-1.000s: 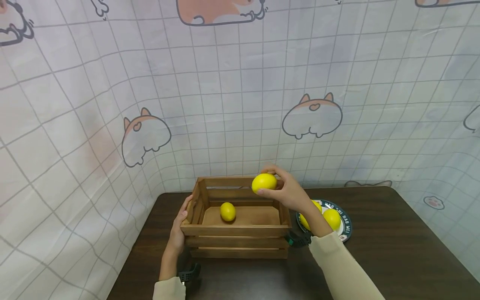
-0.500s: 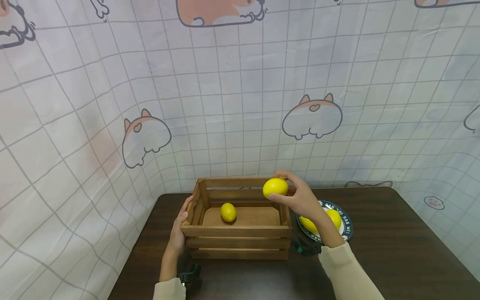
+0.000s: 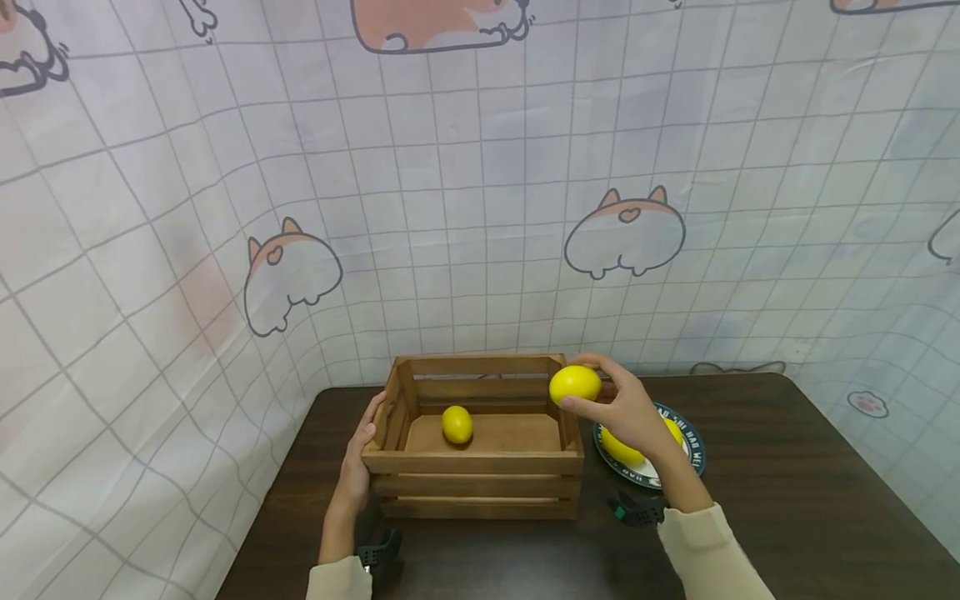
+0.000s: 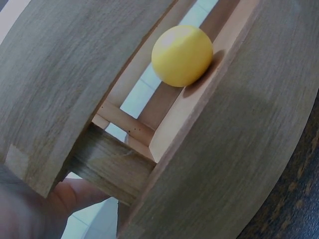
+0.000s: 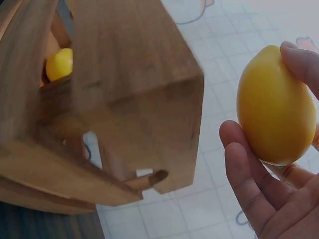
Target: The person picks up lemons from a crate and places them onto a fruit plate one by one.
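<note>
The right hand (image 3: 628,415) held a yellow lemon (image 3: 575,385) aloft, thumb on its near side and fingers curved round its far side, the grip only as wide as the fruit. That lemon hung at two o'clock from the middle of the wooden crate (image 3: 476,462), in front of its far corner in the head view; the right wrist view showed it apart from the wood. At nine o'clock, the left hand (image 3: 358,454) touched the outside of the crate's end, fingers reaching up to the rim; how far they bent round the slats I could not tell. Inside, a second lemon (image 3: 457,425) lay on the crate's floor, toward nine o'clock. At three o'clock, just beside the crate, a dark-rimmed plate (image 3: 699,454) bore more yellow fruit (image 3: 621,450), partly hidden behind the right hand and forearm. Crate and plate stood on a dark wooden table (image 3: 795,492), with a grid-patterned cloth (image 3: 465,183) hanging at twelve o'clock, printed with cartoon animals.
</note>
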The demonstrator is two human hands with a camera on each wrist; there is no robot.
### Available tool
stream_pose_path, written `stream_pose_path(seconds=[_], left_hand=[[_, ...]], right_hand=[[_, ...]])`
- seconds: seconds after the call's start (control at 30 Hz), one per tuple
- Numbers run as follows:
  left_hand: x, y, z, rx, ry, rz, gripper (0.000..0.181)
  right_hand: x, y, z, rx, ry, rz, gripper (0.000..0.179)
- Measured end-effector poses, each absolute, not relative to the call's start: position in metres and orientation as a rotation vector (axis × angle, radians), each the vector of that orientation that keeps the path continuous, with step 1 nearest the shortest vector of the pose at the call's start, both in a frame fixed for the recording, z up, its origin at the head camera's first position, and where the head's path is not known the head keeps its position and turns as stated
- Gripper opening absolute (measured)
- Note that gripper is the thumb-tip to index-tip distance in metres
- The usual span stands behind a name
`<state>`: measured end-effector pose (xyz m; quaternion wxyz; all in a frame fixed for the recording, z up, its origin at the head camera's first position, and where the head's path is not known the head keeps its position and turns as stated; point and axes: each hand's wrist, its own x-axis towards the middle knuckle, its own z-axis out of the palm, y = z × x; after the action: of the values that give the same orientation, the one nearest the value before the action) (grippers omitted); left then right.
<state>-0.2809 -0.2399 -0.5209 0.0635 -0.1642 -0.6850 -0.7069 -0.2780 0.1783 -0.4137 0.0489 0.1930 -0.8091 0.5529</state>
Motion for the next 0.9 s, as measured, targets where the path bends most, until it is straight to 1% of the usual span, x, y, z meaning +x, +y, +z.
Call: stream_pose_path(seconds=[0.33,0.7,0.9], left_hand=[[-0.281,-0.239,-0.52,-0.485,-2.079,-2.134,0.058],[-0.281,-0.239,-0.52,-0.481,-2.082,-2.132,0.057],[-0.282,-0.239,-0.52,-0.481,-2.089,-2.124,0.058]], right_hand=[[-0.27,0.199,-0.434,0.503,-2.437,1.658,0.05],[-0.259,0.223,-0.46,0.376,-2.458,1.655,0.051],[-0.249,0.231,-0.47,0.356,-2.462,1.69,0.052]])
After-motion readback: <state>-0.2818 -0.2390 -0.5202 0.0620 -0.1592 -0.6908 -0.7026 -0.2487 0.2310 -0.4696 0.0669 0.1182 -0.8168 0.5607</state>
